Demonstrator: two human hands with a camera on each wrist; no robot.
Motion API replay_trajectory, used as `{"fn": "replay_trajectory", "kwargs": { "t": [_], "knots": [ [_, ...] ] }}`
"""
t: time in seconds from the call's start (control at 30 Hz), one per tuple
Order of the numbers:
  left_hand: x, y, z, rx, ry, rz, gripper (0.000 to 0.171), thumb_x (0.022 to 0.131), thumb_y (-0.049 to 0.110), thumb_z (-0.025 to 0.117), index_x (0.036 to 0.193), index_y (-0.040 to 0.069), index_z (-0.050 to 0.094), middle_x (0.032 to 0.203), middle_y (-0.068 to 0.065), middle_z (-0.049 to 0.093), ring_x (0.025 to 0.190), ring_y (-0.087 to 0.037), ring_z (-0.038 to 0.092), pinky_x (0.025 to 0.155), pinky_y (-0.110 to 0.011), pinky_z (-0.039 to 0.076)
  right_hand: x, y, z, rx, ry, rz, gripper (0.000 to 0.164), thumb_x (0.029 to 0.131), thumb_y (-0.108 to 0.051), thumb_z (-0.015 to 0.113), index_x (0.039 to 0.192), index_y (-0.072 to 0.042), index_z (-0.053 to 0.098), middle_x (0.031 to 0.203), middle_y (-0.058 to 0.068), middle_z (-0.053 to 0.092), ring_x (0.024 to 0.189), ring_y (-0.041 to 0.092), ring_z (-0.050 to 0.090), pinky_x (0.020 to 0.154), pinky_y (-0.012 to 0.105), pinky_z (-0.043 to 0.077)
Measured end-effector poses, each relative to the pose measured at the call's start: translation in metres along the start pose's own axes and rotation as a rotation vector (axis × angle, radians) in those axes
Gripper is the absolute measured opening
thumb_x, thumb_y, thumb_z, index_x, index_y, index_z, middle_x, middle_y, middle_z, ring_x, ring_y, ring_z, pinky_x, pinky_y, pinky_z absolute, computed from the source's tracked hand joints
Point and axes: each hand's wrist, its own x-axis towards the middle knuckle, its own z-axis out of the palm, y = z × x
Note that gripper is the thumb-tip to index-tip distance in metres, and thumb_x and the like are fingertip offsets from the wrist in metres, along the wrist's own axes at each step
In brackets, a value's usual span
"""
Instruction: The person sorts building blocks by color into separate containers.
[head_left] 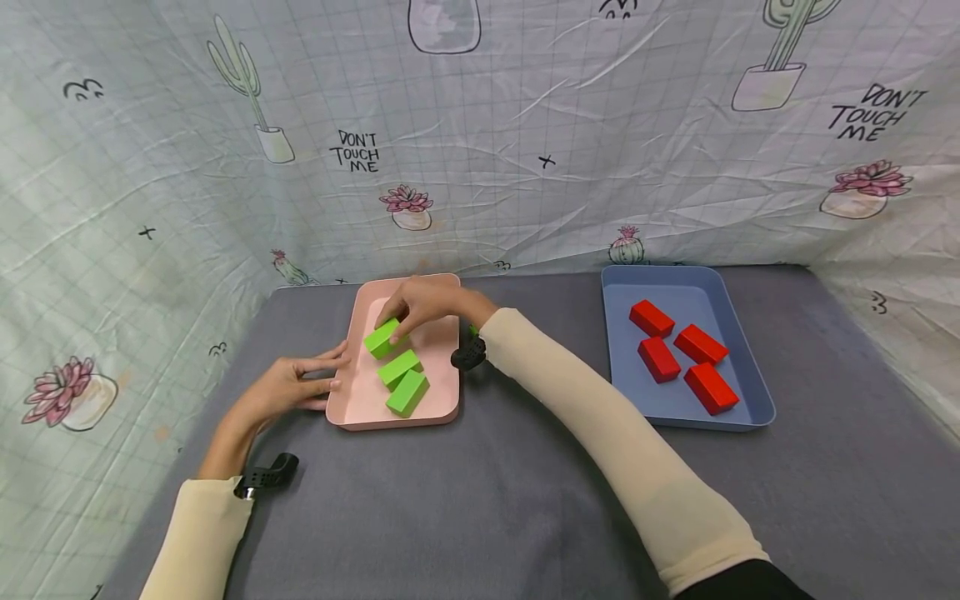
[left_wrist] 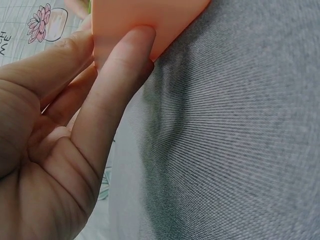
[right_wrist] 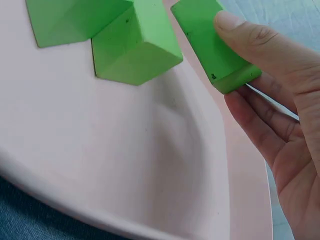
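Note:
My right hand (head_left: 427, 302) reaches over the pink tray (head_left: 442, 392) and pinches a green block (head_left: 382, 338) between thumb and fingers. In the right wrist view, the held green block (right_wrist: 215, 45) is tilted near the tray's wall, with the thumb on its upper face. Two more green blocks, an upper one (head_left: 400, 369) and a lower one (head_left: 408, 394), lie close together on the tray floor. My left hand (head_left: 288, 385) touches the tray's left side with extended fingers; the left wrist view shows its thumb (left_wrist: 127, 60) against the outer wall.
A blue tray (head_left: 622, 367) with several red blocks (head_left: 660, 359) stands to the right on the grey cloth (head_left: 517, 492). A small green patch shows by the right wrist, mostly hidden. A printed curtain (head_left: 495, 167) rises behind and at the sides.

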Motion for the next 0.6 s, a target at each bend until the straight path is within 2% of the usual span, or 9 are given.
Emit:
{"fn": "replay_trajectory", "kwargs": {
  "t": [0.23, 0.43, 0.6],
  "knots": [
    [0.0, 0.0, 0.0, 0.0, 0.001, -0.001, 0.051, 0.095, 0.012, 0.073, 0.142, -0.001, 0.057, 0.162, -0.007, 0.031, 0.122, 0.002, 0.055, 0.084, -0.035, 0.06, 0.003, -0.002, 0.006, 0.005, -0.034, 0.034, 0.034, 0.091, -0.019, 0.079, 0.123, -0.009, 0.075, 0.113, 0.0, 0.075, 0.086, 0.006, 0.059, 0.079, 0.018, 0.049],
    [-0.001, -0.001, 0.0, 0.011, 0.005, 0.001, 0.051, 0.095, 0.013, 0.073, 0.142, -0.001, 0.056, 0.162, -0.007, 0.032, 0.122, 0.005, 0.054, 0.084, -0.034, 0.06, 0.001, -0.001, 0.008, 0.089, -0.065, 0.032, 0.035, 0.093, -0.015, 0.077, 0.124, -0.001, 0.072, 0.12, 0.006, 0.074, 0.107, 0.009, 0.068, 0.096, 0.018, 0.05],
    [-0.001, -0.001, 0.0, 0.008, 0.006, -0.003, 0.052, 0.095, 0.013, 0.073, 0.142, -0.001, 0.057, 0.162, -0.006, 0.032, 0.122, 0.004, 0.055, 0.084, -0.035, 0.06, -0.008, -0.002, 0.004, 0.098, -0.044, 0.024, 0.036, 0.094, -0.015, 0.075, 0.126, 0.002, 0.07, 0.125, 0.012, 0.071, 0.115, 0.016, 0.067, 0.103, 0.026, 0.05]
  ]
}}
